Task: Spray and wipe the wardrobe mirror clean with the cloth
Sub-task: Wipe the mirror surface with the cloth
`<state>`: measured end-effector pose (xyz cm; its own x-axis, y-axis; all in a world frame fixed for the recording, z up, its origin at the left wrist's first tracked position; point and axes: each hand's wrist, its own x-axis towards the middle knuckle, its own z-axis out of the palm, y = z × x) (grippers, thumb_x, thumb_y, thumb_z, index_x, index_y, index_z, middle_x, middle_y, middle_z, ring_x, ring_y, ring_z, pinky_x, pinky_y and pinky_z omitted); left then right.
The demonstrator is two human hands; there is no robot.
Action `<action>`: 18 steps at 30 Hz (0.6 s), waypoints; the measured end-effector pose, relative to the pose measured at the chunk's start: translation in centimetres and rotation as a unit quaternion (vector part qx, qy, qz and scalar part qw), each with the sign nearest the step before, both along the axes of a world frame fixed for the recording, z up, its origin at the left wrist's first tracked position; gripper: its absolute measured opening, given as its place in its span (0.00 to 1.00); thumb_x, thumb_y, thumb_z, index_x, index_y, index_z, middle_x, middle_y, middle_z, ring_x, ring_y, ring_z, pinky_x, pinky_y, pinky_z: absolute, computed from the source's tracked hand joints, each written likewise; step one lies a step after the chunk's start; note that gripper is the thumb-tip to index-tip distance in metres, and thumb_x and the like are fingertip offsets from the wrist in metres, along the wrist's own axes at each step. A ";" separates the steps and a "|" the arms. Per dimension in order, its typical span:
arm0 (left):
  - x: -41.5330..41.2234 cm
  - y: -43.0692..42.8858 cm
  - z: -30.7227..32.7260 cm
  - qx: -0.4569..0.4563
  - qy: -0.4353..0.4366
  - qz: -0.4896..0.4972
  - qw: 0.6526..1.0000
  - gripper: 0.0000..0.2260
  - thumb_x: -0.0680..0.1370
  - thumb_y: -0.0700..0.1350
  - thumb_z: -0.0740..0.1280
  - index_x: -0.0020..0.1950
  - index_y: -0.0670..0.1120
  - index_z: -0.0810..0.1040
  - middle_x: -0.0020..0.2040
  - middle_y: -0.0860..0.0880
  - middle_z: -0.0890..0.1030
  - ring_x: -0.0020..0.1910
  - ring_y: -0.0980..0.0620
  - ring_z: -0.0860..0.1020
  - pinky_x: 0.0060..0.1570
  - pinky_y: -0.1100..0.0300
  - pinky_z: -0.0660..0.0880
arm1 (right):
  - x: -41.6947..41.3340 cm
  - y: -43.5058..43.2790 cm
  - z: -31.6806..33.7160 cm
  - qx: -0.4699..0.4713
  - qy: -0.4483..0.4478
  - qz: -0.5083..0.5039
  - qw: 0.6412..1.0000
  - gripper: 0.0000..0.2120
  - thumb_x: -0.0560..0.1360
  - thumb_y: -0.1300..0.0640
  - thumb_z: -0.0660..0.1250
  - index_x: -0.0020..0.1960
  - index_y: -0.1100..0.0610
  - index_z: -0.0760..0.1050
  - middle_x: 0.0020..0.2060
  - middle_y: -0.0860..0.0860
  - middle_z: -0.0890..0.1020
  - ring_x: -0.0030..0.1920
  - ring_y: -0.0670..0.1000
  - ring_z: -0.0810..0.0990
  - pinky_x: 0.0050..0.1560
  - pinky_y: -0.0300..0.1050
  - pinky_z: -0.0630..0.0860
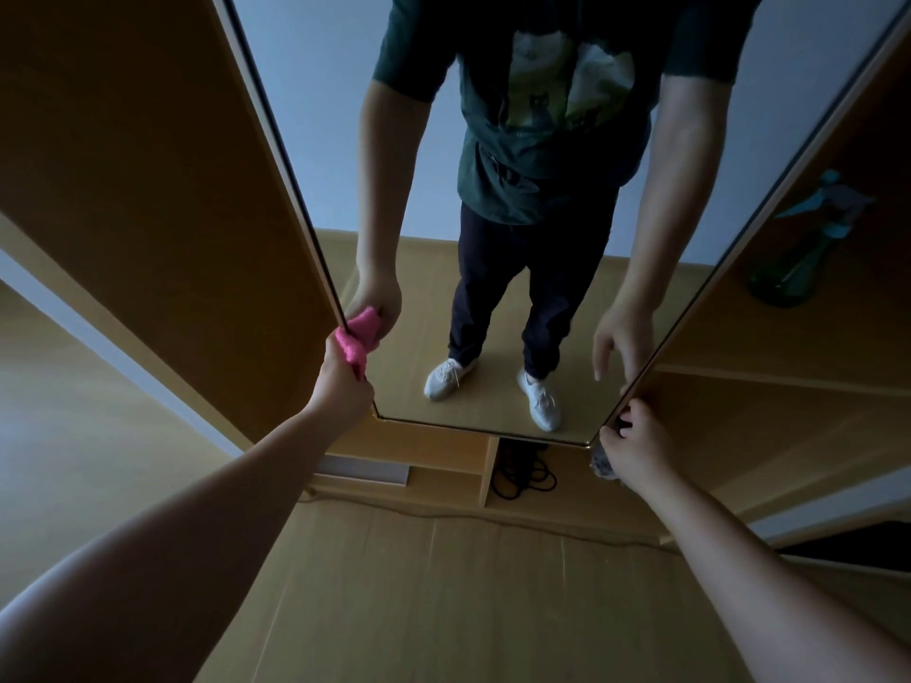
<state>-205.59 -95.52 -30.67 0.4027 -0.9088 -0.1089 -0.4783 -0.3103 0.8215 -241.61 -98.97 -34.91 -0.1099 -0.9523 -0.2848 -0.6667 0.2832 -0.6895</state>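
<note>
left hand (340,382) fingers curled tight round pink cloth (352,350), held at lower left edge of mirror (315,140); right hand (633,446) fingers hooked round its lower right edge; wiping seemingly under way, much glass likely left

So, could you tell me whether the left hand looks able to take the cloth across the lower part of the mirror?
Probably yes. The left hand holds the pink cloth against the mirror at its left edge, nothing stands before the lower glass, and the right hand holds only the far corner.
</note>
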 end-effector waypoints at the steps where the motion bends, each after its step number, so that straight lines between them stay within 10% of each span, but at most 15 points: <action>1: 0.0 0.0 -0.3 -0.002 0.000 0.001 1.000 0.37 0.71 0.24 0.59 0.75 0.46 0.52 0.62 0.41 0.73 0.52 0.50 0.73 0.40 0.62 0.74 | 0.0 0.0 -0.2 -0.002 0.000 0.002 1.000 0.27 0.77 0.58 0.65 0.74 0.57 0.62 0.65 0.55 0.74 0.64 0.57 0.75 0.58 0.55 0.76; 18: -0.4 -0.3 -5.8 0.028 -0.015 0.031 0.999 0.33 0.71 0.25 0.59 0.74 0.44 0.56 0.54 0.46 0.72 0.45 0.52 0.73 0.40 0.59 0.76 | -0.7 -0.2 -2.0 -0.045 -0.022 0.018 0.999 0.22 0.78 0.62 0.63 0.71 0.59 0.65 0.60 0.56 0.78 0.61 0.55 0.78 0.57 0.50 0.76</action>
<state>-205.98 -95.83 -36.51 0.4622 -0.8749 -0.1449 -0.4815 -0.3848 0.7874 -242.34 -99.14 -36.91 -0.0646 -0.9774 -0.2014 -0.6431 0.1951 -0.7405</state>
